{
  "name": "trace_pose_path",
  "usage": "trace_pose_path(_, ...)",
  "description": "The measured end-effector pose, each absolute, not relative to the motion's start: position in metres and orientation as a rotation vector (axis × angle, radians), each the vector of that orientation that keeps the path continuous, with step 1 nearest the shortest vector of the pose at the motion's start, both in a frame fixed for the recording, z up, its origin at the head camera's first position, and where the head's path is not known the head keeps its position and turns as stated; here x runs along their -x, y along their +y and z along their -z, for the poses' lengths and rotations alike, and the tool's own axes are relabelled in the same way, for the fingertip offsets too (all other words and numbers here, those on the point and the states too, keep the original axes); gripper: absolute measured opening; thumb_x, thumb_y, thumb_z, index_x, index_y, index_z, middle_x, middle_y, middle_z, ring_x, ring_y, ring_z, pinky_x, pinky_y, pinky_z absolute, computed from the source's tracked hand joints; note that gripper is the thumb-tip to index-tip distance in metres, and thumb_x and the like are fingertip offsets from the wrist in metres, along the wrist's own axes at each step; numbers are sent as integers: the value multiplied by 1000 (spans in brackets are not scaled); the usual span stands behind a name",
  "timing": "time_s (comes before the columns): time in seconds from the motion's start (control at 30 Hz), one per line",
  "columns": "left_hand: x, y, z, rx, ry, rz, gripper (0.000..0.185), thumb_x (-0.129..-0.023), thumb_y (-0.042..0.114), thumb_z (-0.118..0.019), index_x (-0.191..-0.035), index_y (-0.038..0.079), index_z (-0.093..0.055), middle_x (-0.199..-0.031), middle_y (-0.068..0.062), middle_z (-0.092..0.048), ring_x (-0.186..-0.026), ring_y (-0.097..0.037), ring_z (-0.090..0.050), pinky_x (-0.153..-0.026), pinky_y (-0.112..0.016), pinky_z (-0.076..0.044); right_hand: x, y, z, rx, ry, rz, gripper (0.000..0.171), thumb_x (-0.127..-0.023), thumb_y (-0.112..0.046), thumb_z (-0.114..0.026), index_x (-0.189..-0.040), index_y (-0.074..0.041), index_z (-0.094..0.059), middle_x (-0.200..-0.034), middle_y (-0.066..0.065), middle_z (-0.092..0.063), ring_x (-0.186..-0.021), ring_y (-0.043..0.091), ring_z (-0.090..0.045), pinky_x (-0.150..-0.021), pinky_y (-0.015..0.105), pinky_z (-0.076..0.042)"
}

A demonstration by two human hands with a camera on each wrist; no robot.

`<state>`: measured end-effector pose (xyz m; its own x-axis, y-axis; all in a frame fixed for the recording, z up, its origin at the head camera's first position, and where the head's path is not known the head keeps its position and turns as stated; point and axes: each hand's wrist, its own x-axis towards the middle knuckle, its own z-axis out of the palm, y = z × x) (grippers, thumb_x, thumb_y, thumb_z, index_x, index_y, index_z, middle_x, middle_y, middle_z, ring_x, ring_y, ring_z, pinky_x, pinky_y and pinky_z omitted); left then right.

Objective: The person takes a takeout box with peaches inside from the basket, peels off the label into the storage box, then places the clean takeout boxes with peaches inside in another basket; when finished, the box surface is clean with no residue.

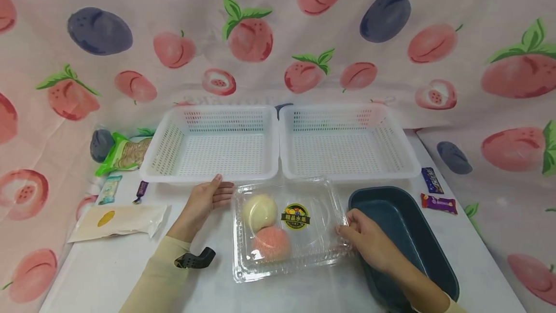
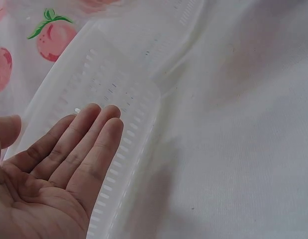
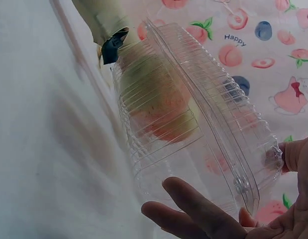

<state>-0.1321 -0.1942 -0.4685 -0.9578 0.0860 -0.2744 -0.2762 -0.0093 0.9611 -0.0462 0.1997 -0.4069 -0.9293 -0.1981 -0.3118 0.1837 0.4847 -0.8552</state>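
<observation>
White table [image 1: 304, 298] fills the lower frame of the head view, fruit-print cloth [image 1: 278, 37] behind and around it.

Two white perforated baskets side by side at centre frame, rims touching: left basket [image 1: 173, 146], right basket [image 1: 391, 144]. Dark teal tub [image 1: 417, 235] at lower right, just right of the clamshell.

Clear plastic clamshell box [image 1: 321, 250] sits lid-closed at lower centre, directly in front of both baskets, near edge of the baskets just above it. Inside, on its left half: pale peach [image 1: 259, 210] above, pink peach [image 1: 271, 244] below, touching each other. Round sticker [image 1: 296, 216] on the lid at centre.

Left hand [image 1: 204, 202] at the clamshell's upper-left corner, between it and the left basket. Fingers [image 2: 89, 144] straight and pressed together, palm open; the left wrist view shows them lying along the basket rim. Contact with the clamshell: cannot tell.

Right hand [image 1: 369, 243] at the clamshell's right edge, over the tub's left rim. Right wrist view: thumb on the lid edge, fingers [image 3: 203, 209] spread under the base, so it holds the box's right end.

Left of frame: flat beige packet [image 1: 117, 220], green snack bag [image 1: 123, 153], small pale sachet [image 1: 109, 190], dark small wrapper [image 1: 141, 191]. Right of frame: blue candy bar [image 1: 432, 180], purple-red candy bar [image 1: 438, 204].
</observation>
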Motion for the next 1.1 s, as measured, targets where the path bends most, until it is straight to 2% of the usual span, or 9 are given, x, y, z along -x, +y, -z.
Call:
trace_pose_path(0.13, 132, -194, 469, 192, 1978, -2067, 62, -116, 36, -37, -135, -21, -53, -120, -25, -74, -96, -11, -77, -92, -30, -63, 41, 202, 418, -29, 2340, 1442, 22, -100, -21, -66, -99, -3, -53, -66, 0, -45, -54, 10, -41, -47, 22, -32)
trace_pose_path(0.4, 132, -194, 471, 172, 1950, -2090, 62, -116, 35, -36, -136, -22, -52, -121, -30, -72, -100, -16, -78, -93, -32, -63, 35, 204, 429, -87, 2321, 1462, 21, -99, -17, -65, -105, -1, -52, -66, -1, -46, -54, 9, -40, -46, 20, -31)
trace_pose_path(0.63, 132, -194, 470, 126, 1951, -2108, 70, -115, 41, -38, -136, -25, -50, -124, -35, -68, -101, -17, -78, -93, -32, -63, 31, 202, 436, -90, 2348, 1390, 22, -100, -20, -66, -102, -5, -51, -65, -1, -47, -53, 8, -39, -46, 20, -30)
trace_pose_path(0.73, 132, -194, 469, 123, 1947, -2117, 68, -115, 38, -37, -135, -25, -50, -126, -37, -67, -102, -18, -78, -93, -32, -63, 30, 201, 438, -71, 2388, 1338, 23, -100, -23, -67, -103, -6, -51, -65, -2, -47, -54, 9, -40, -47, 21, -31)
trace_pose_path(0.9, 133, -195, 469, 140, 1946, -2112, 63, -116, 34, -36, -134, -24, -52, -123, -34, -70, -100, -17, -78, -93, -33, -63, 30, 198, 437, -83, 2443, 1262, 23, -99, -23, -67, -101, -7, -51, -65, -2, -49, -55, 10, -42, -48, 22, -31)
trace_pose_path(1.1, 132, -195, 471, 124, 1952, -2114, 71, -114, 43, -40, -135, -25, -51, -118, -28, -74, -98, -15, -78, -93, -33, -63, 30, 198, 436, -74, 2460, 1216, 24, -99, -24, -66, -107, -6, -53, -66, -1, -51, -56, 11, -44, -48, 22, -31)
